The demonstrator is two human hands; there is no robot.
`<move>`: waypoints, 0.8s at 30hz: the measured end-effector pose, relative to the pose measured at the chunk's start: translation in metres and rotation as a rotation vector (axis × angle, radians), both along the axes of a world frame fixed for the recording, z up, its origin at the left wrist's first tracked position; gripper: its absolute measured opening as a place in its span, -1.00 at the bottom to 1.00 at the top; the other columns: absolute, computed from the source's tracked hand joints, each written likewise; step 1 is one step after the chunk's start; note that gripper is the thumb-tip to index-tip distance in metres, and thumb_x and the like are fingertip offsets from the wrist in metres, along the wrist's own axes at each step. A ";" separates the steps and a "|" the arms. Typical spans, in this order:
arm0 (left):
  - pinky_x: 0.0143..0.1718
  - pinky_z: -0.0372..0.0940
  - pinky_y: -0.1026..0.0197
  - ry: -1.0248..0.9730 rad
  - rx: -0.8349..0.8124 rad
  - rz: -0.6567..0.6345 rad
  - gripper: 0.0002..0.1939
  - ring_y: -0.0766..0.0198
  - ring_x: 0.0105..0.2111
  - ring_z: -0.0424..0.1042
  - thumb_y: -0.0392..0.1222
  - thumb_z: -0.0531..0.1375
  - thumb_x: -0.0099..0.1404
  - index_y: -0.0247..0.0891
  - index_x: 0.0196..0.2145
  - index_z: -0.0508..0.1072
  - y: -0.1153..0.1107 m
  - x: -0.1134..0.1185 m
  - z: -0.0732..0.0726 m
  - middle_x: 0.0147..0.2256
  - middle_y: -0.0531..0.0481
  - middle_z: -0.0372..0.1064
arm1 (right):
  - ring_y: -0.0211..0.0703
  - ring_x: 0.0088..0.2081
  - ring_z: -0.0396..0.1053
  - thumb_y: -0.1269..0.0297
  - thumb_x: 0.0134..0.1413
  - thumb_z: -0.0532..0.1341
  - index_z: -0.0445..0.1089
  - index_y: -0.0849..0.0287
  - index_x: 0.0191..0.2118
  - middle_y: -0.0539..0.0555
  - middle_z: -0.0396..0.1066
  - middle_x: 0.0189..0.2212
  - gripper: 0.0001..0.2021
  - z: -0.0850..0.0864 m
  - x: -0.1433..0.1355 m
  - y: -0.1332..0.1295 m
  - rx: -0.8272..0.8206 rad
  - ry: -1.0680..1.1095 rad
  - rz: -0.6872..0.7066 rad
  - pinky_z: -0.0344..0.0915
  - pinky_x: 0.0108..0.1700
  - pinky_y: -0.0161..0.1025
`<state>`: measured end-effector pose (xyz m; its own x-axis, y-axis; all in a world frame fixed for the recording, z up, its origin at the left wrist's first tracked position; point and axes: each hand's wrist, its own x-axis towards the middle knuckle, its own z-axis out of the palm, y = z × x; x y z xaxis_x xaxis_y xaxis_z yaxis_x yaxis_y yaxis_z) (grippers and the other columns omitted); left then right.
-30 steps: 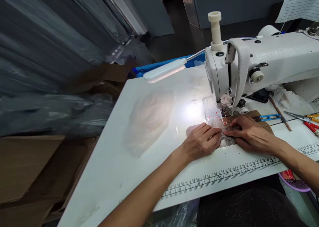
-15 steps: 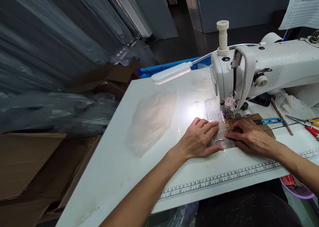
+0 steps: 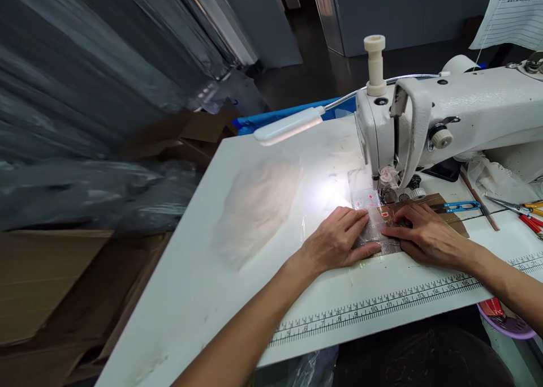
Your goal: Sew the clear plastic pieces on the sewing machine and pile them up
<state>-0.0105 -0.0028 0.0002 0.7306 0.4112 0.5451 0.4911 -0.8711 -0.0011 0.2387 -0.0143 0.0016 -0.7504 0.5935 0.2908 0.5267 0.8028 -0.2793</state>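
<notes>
A small piece of sheer mesh fabric (image 3: pixel 374 224) with red and pink specks lies on the table, its far end by the presser foot of a white sewing machine (image 3: pixel 470 110). My left hand (image 3: pixel 339 237) rests flat on the fabric's left side, fingers reaching toward the needle and thumb apart near the front edge. On the right side, my right hand (image 3: pixel 424 234) presses down with the index finger stretched onto the mesh; some other fingers are bent. Under and beyond that hand lies a flat brown piece (image 3: pixel 456 223). The needle tip is too small to make out.
Blue thread snips (image 3: pixel 462 206), a brown stick (image 3: pixel 481 203) and scissors (image 3: pixel 509 206) lie right of my right hand. A lit lamp (image 3: pixel 288 125) hangs over the white table (image 3: pixel 190 262). A printed ruler (image 3: pixel 373 310) runs along the front edge. Cardboard boxes (image 3: pixel 46 285) stand left.
My left hand has slid slightly back toward me, its fingertips uncovering more of the specked mesh. The right hand stays almost in place. The view has shifted slightly.
</notes>
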 end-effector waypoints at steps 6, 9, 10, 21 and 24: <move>-0.36 0.29 0.09 0.061 -0.015 0.113 -0.51 0.16 -0.34 0.35 0.13 -0.07 0.45 -0.36 -0.01 0.32 -0.001 0.006 0.001 -0.24 -0.19 0.44 | -0.04 -0.08 0.23 0.42 0.22 0.08 0.43 0.08 0.04 0.17 0.28 -0.14 -0.67 0.000 0.000 -0.001 0.000 -0.011 -0.024 0.29 0.00 0.03; -0.36 0.20 0.10 0.127 -0.005 0.227 -0.58 0.17 -0.36 0.32 0.05 -0.10 0.48 -0.31 -0.01 0.34 -0.003 0.012 0.001 -0.25 -0.15 0.42 | -0.03 -0.08 0.23 0.41 0.21 0.08 0.42 0.06 0.06 0.17 0.29 -0.13 -0.65 0.000 -0.001 -0.001 -0.010 -0.029 -0.033 0.29 -0.01 0.02; -0.35 0.18 0.10 0.149 0.002 0.251 -0.61 0.17 -0.35 0.32 0.00 -0.10 0.48 -0.31 -0.02 0.34 -0.003 0.014 0.001 -0.25 -0.15 0.42 | -0.03 -0.08 0.24 0.42 0.21 0.08 0.42 0.06 0.06 0.17 0.29 -0.13 -0.65 0.000 -0.001 -0.001 -0.011 -0.027 -0.037 0.29 -0.01 0.03; -0.28 0.14 0.02 0.390 -0.069 0.198 -0.58 0.10 -0.29 0.31 -0.06 -0.09 0.45 -0.31 -0.01 0.45 0.015 0.018 0.017 0.03 -0.21 0.40 | -0.01 -0.05 0.26 0.43 0.20 0.05 0.42 0.08 0.05 0.19 0.31 -0.12 -0.64 -0.002 -0.005 0.000 -0.033 0.022 -0.104 0.32 -0.05 -0.01; -0.26 0.15 0.02 0.365 -0.081 0.172 -0.57 0.07 -0.25 0.32 -0.05 -0.09 0.46 -0.33 0.03 0.42 0.025 0.016 0.016 -0.01 -0.21 0.44 | -0.04 -0.10 0.29 0.42 0.20 0.07 0.42 0.09 0.06 0.19 0.32 -0.14 -0.65 -0.004 -0.007 0.004 -0.037 0.058 -0.142 0.36 -0.09 -0.05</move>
<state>0.0052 0.0222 0.0158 0.7870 0.5750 0.2238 0.6095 -0.7807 -0.1374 0.2316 -0.0101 -0.0022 -0.6406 0.7038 0.3070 0.6165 0.7098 -0.3408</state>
